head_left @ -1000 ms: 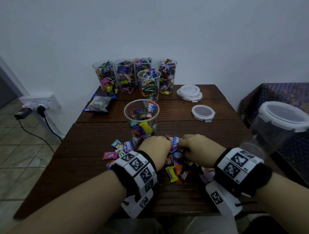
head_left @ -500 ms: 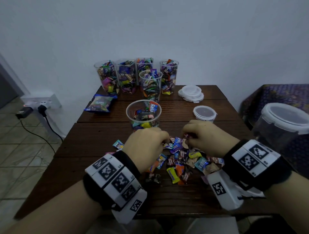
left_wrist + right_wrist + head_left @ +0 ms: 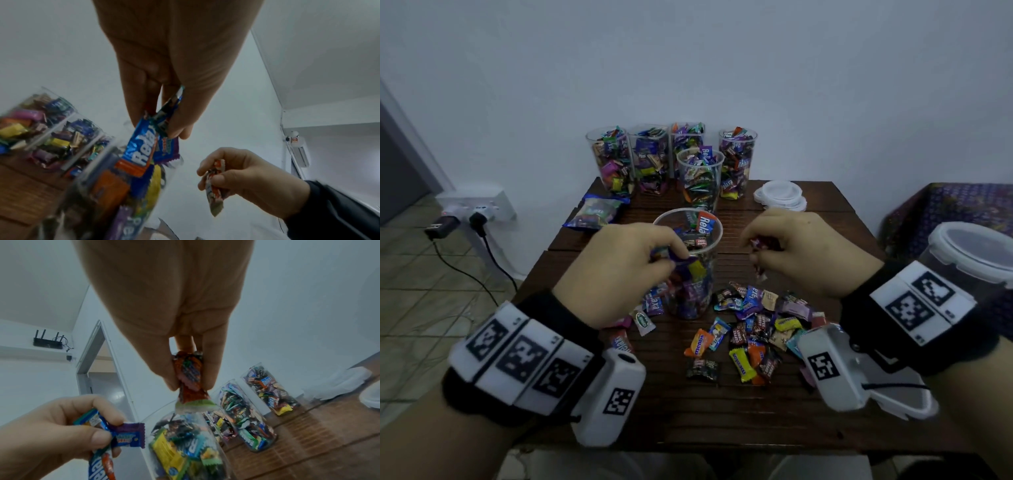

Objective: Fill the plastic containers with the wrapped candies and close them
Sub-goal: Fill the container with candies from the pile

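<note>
Dark slatted wooden table (image 3: 722, 411) against a plain white wall (image 3: 722, 68). Between the hands stands the clear, part-filled container (image 3: 690, 274); left hand (image 3: 619, 270) pinches blue and purple candies (image 3: 148, 146) at its rim, right hand (image 3: 801, 253) pinches a red one (image 3: 188, 374) just beside.

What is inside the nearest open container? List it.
The open container holds mixed wrapped candies, filling most of it, a blue-orange Relax wrapper on top. The left hand covers its left side, so candies there are hidden.

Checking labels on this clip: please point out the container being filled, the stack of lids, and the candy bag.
container (image 3: 717, 229), head view, on its rim.
stack of lids (image 3: 780, 192), head view, top lid's centre.
candy bag (image 3: 595, 213), head view, middle of the bag.
</note>
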Motion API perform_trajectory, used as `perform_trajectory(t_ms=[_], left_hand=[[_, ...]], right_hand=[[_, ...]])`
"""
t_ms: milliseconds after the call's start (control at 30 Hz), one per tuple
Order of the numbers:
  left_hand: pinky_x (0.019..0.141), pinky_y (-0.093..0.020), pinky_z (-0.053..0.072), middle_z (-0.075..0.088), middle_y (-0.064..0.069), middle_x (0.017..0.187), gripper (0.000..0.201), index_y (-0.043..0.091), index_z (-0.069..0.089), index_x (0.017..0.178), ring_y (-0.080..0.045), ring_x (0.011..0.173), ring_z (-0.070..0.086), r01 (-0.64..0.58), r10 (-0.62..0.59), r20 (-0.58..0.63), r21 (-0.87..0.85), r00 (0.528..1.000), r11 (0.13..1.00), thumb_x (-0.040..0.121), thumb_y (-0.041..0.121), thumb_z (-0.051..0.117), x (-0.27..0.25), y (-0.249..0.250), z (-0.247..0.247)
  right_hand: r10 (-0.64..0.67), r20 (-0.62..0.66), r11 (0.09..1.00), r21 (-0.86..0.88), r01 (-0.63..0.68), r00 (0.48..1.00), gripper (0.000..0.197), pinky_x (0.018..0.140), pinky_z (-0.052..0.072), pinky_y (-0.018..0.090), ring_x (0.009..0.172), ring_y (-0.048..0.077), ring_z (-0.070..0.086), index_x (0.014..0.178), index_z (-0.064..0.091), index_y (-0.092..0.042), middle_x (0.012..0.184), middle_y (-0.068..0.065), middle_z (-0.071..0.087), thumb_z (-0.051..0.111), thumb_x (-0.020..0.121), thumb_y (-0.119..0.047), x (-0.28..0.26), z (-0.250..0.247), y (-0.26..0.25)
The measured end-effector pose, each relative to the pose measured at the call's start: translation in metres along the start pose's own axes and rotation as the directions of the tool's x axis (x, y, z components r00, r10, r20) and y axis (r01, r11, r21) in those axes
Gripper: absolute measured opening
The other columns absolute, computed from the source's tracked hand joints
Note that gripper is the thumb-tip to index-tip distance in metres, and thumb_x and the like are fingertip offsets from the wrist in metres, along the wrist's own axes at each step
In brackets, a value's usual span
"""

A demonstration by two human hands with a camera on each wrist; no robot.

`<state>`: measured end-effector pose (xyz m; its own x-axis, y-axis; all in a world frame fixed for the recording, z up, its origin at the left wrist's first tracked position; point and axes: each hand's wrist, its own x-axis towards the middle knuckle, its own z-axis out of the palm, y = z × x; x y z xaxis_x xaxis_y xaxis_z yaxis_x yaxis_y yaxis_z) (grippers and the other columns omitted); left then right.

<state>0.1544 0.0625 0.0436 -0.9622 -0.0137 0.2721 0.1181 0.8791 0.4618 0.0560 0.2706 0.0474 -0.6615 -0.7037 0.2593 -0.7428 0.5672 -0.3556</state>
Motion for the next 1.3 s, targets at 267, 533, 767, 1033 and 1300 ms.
perform_trajectory(t_ms=[267,533,767,1033,1300], left_hand=[[0.057,-0.004,0.036,0.056,0.022,0.074,0.019,0.029,0.063,0.078,0.011,0.069,0.053,0.040,-0.044,-0.105,-0.037,0.994,0.998,0.086,0.011,0.065,0.009,-0.015,-0.019],[0.068,-0.026,0.044,0.065,0.002,0.087,0.030,0.037,0.059,0.070,-0.010,0.084,0.056,0.084,-0.097,-0.135,-0.097,0.986,0.992,0.085,0.011,0.066,0.017,-0.023,-0.023],[0.068,-0.035,0.050,0.068,-0.003,0.087,0.032,0.038,0.059,0.069,-0.020,0.084,0.061,0.090,-0.118,-0.170,-0.165,0.978,0.982,0.084,0.010,0.065,0.016,-0.033,-0.024],[0.076,-0.042,0.051,0.065,0.010,0.083,0.032,0.037,0.059,0.069,-0.020,0.087,0.062,0.089,-0.128,-0.232,-0.173,0.964,0.981,0.085,0.009,0.064,0.023,-0.031,-0.031],[0.072,-0.026,0.042,0.061,0.019,0.081,0.027,0.034,0.061,0.070,-0.004,0.078,0.056,0.047,-0.098,-0.227,-0.220,0.969,0.974,0.082,0.010,0.064,0.054,-0.010,-0.023]], right_hand=[[-0.068,-0.114,0.997,0.036,0.072,0.991,0.020,0.076,0.029,0.016,0.091,0.006,0.045,0.104,0.068,-0.017,0.095,-0.009,0.050,0.066,0.084,-0.014,0.038,-0.001,-0.024],[-0.081,-0.068,0.996,0.034,0.084,0.994,0.023,0.092,0.038,0.030,0.107,0.020,0.052,0.110,0.064,-0.016,0.111,0.004,0.057,0.061,0.087,-0.015,0.073,0.022,-0.042],[-0.044,0.001,0.998,0.035,0.044,0.999,0.033,0.097,0.038,0.029,0.114,0.017,0.049,0.119,0.062,-0.021,0.124,0.001,0.052,0.063,0.087,-0.023,0.078,0.032,-0.037],[0.051,-0.193,0.977,0.212,-0.009,0.980,0.051,0.108,0.030,0.032,0.129,0.015,0.038,0.132,0.051,-0.021,0.139,-0.001,0.044,0.065,0.086,-0.039,0.054,0.039,-0.018],[0.296,0.049,0.662,0.709,-0.242,0.954,0.121,0.112,0.032,0.041,0.131,0.011,0.039,0.147,0.011,-0.035,0.142,-0.009,0.038,0.084,0.052,-0.056,0.030,0.082,-0.004]])
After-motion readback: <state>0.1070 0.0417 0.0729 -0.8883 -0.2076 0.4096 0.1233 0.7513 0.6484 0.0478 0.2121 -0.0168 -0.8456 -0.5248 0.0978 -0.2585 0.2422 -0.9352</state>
